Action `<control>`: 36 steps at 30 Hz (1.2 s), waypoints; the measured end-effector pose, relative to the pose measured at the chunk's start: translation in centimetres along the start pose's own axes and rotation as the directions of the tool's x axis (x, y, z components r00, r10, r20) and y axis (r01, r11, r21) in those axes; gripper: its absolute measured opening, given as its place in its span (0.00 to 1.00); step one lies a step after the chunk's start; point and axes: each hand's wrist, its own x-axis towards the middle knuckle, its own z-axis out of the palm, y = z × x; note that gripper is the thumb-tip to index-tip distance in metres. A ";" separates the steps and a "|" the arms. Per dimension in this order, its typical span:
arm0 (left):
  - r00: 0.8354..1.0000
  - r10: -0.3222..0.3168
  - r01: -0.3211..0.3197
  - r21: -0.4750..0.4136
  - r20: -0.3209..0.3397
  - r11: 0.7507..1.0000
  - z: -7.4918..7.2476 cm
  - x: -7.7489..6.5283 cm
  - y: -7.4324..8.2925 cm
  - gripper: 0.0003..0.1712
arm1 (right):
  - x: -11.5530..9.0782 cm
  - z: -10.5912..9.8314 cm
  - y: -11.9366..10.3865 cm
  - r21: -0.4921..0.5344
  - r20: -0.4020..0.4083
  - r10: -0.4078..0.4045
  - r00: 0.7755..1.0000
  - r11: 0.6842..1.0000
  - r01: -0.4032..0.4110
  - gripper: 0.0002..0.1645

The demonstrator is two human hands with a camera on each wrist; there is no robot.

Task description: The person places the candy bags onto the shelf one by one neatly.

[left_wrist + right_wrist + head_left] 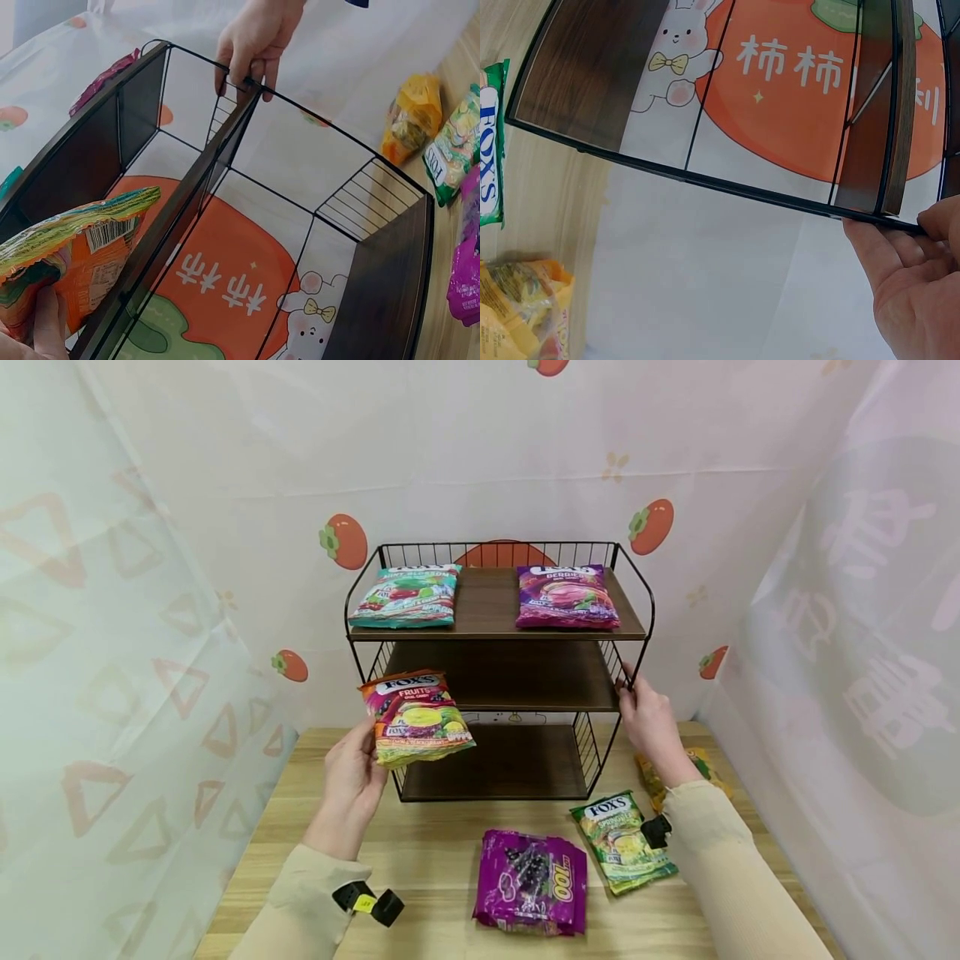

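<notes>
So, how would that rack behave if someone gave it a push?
The rack is probably light for its size, given its thin wire frame. Standing three tiers tall, it might tip if pushed near the top. The two bags lying up there could slide.

We seem to be in a small staged corner, dressed like a shop display. Behind the black wire rack (pixel 498 675) we see a pale backdrop (pixel 487 443) printed with persimmons (pixel 348 541), and wrinkled printed sheets (pixel 112 610) stand like walls to the rack's left and right. Beneath the rack is a wood-grain tabletop (pixel 420 860). Branded candy bags (pixel 567 597) on top of the rack and in front of it give us the shop look. What building this is, we cannot tell.
</notes>
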 end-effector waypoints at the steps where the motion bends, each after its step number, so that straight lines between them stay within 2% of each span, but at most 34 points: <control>1: 1.000 0.002 -0.002 0.002 0.001 1.000 0.1 0.0 -0.1 0.09 | 0.0 0.0 0.0 0.001 0.001 0.001 1.000 1.000 -0.001 0.28; 7: 1.000 0.011 -0.011 0.016 -0.001 1.000 0.9 0.3 -0.4 0.09 | 0.0 -0.1 -0.1 0.006 0.003 0.003 1.000 1.000 -0.003 0.28; 14: 1.000 -0.003 0.003 0.019 0.009 1.000 1.5 1.2 -0.8 0.24 | 0.0 -0.2 0.0 -0.002 0.001 0.005 1.000 1.000 -0.005 0.28; 18: 1.000 -0.019 0.019 0.001 0.003 1.000 1.6 1.5 -0.7 0.28 | 0.0 -0.2 -0.1 -0.005 0.004 0.009 1.000 1.000 -0.009 0.28; 21: 0.999 -0.037 0.037 -0.036 0.006 0.999 1.7 1.7 -0.5 0.28 | 0.0 -0.2 -0.1 -0.008 0.005 0.011 1.000 1.000 -0.011 0.28; 25: 0.998 -0.059 0.059 -0.080 0.003 0.995 1.6 1.6 -0.4 0.23 | 0.0 -0.2 0.0 -0.008 -0.002 0.005 1.000 1.000 -0.005 0.28; 28: 0.998 -0.054 0.057 -0.083 0.040 0.995 1.5 1.4 -0.4 0.20 | 0.0 -0.1 0.0 -0.004 -0.007 0.000 1.000 1.000 0.000 0.28; 30: 0.995 -0.032 0.039 -0.081 0.090 0.996 1.3 1.2 -0.6 0.21 | 0.0 -0.1 0.0 -0.005 -0.010 -0.003 1.000 1.000 0.003 0.27; 33: 0.984 0.007 0.009 -0.090 0.180 0.996 1.0 0.9 -0.8 0.24 | 0.0 -0.1 0.1 -0.006 -0.013 -0.006 1.000 1.000 0.006 0.27; 36: 0.965 0.023 0.007 -0.113 0.260 0.994 0.8 0.4 -1.1 0.29 | 0.0 -0.1 0.2 -0.005 -0.015 -0.007 1.000 1.000 0.007 0.27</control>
